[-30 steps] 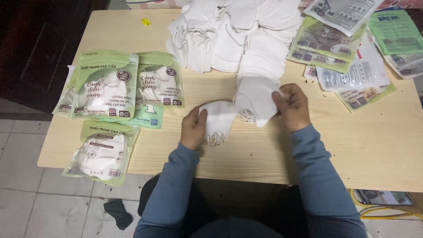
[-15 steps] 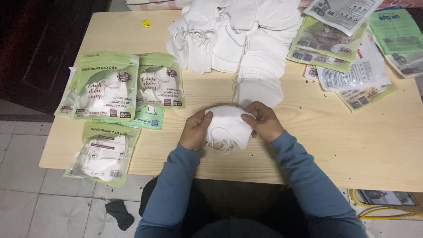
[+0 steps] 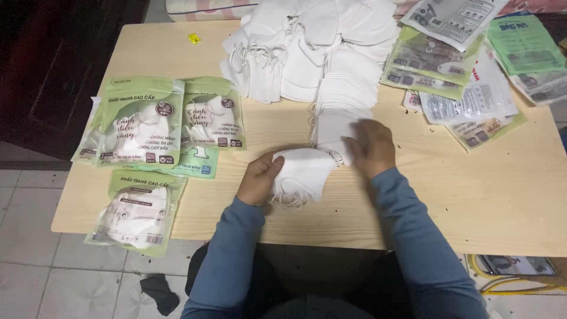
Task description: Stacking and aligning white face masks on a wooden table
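My left hand (image 3: pixel 260 179) grips a small stack of folded white face masks (image 3: pixel 302 171) just above the wooden table (image 3: pixel 472 201), ear loops dangling below. My right hand (image 3: pixel 371 146) rests with fingers spread on the near end of a fanned row of white masks (image 3: pixel 341 100), touching the nearest one. Behind the row lies a big loose heap of white masks (image 3: pixel 295 47).
Green sealed mask packets (image 3: pixel 140 121) lie at the left, one (image 3: pixel 139 212) overhanging the front edge. Empty green and clear packets (image 3: pixel 466 71) are piled at the back right. A small yellow scrap (image 3: pixel 194 39) sits at the back left. Tiled floor lies below.
My right hand let go of the held stack and moved up and right onto the fanned row of masks. My left hand keeps the stack, almost in the same place.
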